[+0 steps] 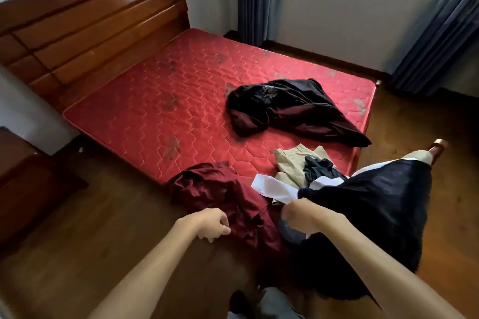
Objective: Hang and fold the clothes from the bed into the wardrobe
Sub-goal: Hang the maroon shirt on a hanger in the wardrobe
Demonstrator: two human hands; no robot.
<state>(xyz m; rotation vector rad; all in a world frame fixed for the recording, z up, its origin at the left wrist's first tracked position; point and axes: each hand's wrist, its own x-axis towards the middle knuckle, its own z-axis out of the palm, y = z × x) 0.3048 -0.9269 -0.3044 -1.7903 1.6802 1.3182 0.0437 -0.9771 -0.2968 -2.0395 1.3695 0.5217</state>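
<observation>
Gripping the dark navy garment (375, 217) with white trim in the closed right hand (302, 215), lower centre of the frame, cloth hanging down at lower right. Curling the empty left hand (212, 225) loosely, just beside the maroon garment (220, 189) draping over the red mattress (155, 111) edge. Lying farther up: beige trousers (290, 163), then a black jacket (293, 106) at centre right.

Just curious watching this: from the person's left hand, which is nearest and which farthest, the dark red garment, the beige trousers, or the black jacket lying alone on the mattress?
From the left hand:
1. Dark red garment, right beside it at the bed's near corner.
2. Beige trousers, further right.
3. Black jacket, farthest, mid-mattress.
</observation>
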